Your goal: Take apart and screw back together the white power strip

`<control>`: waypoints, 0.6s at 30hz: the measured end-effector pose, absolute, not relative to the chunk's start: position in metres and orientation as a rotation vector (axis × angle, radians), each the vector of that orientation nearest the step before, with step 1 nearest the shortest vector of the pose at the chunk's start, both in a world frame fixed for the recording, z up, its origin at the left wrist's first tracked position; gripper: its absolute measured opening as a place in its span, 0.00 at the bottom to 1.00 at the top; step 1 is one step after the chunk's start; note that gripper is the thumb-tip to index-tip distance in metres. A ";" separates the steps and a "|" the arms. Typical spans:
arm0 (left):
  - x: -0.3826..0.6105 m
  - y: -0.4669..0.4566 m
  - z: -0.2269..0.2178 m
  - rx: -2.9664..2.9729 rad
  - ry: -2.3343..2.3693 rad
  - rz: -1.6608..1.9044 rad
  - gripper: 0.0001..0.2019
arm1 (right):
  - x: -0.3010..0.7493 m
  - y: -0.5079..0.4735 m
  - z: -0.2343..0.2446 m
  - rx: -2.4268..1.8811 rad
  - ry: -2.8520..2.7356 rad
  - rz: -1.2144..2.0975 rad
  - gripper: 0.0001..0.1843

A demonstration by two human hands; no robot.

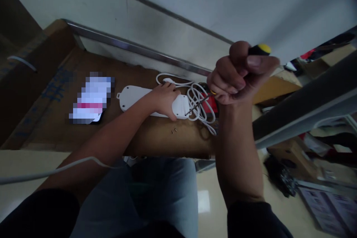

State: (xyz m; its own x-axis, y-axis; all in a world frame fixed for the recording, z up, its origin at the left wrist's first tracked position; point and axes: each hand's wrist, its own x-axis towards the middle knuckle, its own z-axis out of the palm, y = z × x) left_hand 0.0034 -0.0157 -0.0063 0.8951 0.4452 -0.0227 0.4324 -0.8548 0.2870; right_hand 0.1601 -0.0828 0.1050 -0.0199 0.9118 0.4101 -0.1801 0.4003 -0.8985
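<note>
A white power strip [131, 98] lies back-side up on a brown cardboard surface [55, 119]. My left hand [165, 98] presses down on it, fingers curled over its body near the cord end. My right hand [237, 74] is closed in a fist round a screwdriver with a black and yellow handle [260, 49]. The screwdriver's thin metal shaft [196, 105] slants down to the strip's right end. The strip's white cord [199, 102] is coiled just right of it. Two small screws [174, 131] lie loose on the cardboard in front of the strip.
A blurred phone-like object [92, 98] rests left of the strip. A metal rail [134, 46] runs along the wall behind. A red object [212, 106] sits under the cord. A grey beam [304, 108] and cluttered boxes [306, 156] stand at right. A white cable [55, 169] crosses my lap.
</note>
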 end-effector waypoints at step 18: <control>0.008 -0.012 -0.002 2.769 0.642 -0.001 0.52 | 0.124 -0.124 0.118 -0.928 -1.046 0.800 0.18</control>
State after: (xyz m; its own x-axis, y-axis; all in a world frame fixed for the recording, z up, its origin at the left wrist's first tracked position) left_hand 0.0077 -0.0117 -0.0021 0.9001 0.4304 -0.0671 0.4306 -0.8557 0.2869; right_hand 0.1244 -0.1242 0.1184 0.3051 0.8853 0.3509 -0.1076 0.3982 -0.9110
